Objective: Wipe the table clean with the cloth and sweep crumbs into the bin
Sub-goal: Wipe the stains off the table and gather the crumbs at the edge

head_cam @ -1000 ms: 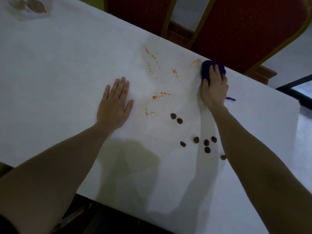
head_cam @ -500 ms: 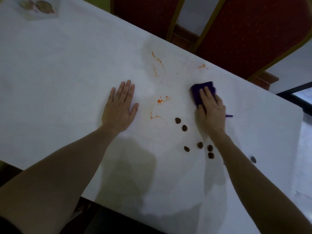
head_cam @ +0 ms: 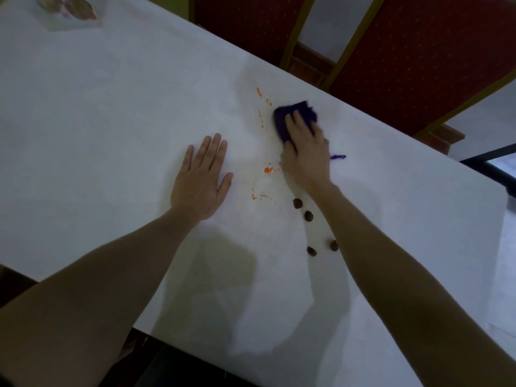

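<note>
— What are your fingers doing?

— On my right hand they lie straight and close together, pressing the purple cloth flat onto the white surface. A loose thread of the cloth trails out beside my wrist. My left hand lies palm down on the surface, fingers straight and slightly spread, holding nothing.

— Where is the cloth against the mess?

— It sits just to the right of the upper orange smears, near the far edge. More orange spots lie between my two hands, one just beside my right hand's heel.

— And the crumbs?

— Four dark brown crumbs show beside my right forearm, nearer to me than the cloth; one touches the forearm's edge.

— Anything else?

— Red chairs stand behind the far edge, and a blurred leaf-like print lies at the far left corner.
</note>
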{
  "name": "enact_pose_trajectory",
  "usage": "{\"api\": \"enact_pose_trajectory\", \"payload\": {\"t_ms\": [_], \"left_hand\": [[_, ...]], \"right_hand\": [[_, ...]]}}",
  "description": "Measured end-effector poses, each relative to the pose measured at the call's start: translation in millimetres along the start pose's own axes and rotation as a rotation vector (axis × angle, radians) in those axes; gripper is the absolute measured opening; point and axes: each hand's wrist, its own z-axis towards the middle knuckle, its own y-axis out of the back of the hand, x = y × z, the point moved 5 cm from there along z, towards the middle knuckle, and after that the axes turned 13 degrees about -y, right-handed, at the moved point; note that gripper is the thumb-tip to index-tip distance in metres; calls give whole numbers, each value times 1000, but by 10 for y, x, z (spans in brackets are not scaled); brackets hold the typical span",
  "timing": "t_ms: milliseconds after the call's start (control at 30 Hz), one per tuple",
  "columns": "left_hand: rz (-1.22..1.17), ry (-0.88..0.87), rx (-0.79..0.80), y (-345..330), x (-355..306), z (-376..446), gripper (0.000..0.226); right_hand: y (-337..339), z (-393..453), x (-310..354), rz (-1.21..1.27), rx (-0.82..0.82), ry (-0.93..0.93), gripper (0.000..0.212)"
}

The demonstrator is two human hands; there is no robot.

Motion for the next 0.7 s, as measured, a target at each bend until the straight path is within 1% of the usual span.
{"api": "enact_pose_trajectory", "payload": {"t_ms": [67,100,167,267,333,400,467,567,700], "left_hand": [[4,0,6,7,2,5,67],[5,0,7,11,0,10,67],[-2,1,2,16,-7,17,67],[-19,-3,-15,22,-8,19,66],[-18,-4,-23,22,1,18,66],[-22,-6,-22,17,6,25,66],[-26,-3,-18,14,5,23,66],[-25,-4,-9,-11,9,14,66],[-7,5,-7,-28,22,12,67]], "right_hand": [[-74,-337,26,-29,62,105,55],[-81,-480,-28,-42,78,129,54],[-26,-661,-236,-53,67,119,54],[190,-589,-617,-31,-18,-26,55],[307,-345,-795,-8,-55,-126,56],[362,-41,-843,8,-74,-171,56],[354,241,-731,18,-88,-193,55],[234,479,-361,37,-66,-187,56],[-13,284,144,20,8,-5,56]]}}
